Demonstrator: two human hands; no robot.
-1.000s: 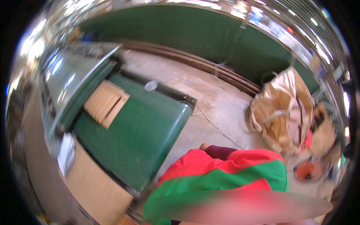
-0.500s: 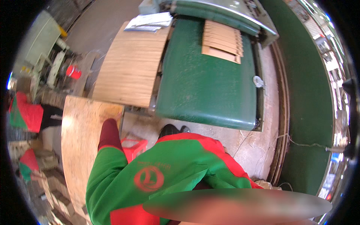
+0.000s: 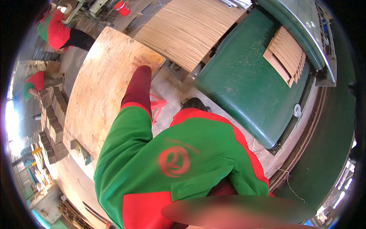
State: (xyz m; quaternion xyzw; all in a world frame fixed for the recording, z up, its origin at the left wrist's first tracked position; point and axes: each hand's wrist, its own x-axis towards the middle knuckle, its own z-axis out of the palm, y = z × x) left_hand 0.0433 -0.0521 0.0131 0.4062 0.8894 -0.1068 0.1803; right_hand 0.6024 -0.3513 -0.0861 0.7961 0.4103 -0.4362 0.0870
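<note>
My left hand rests on the light wooden table, close to its far right corner. Its fingers look stretched out over the wood, slightly blurred, and I see nothing held in them. A maroon sleeve covers that forearm up to the green jacket. My right hand does not show. To the right is a green conveyor belt. On it lies an overlapping row of flat brown cardboard pieces, next to the roller of the machine. No hand touches them.
A stack of wood-coloured sheets stands beyond the table. A red stool is tucked beside the table. A small block-like tool lies at the table's left edge. Two co-workers are at the left, by piled cardboard. A red bucket stands farther off.
My view has turned leftward, so the belt and cardboard now appear farther right and more of the table shows. The left hand, previously hidden past the cuff, now shows on the table.
</note>
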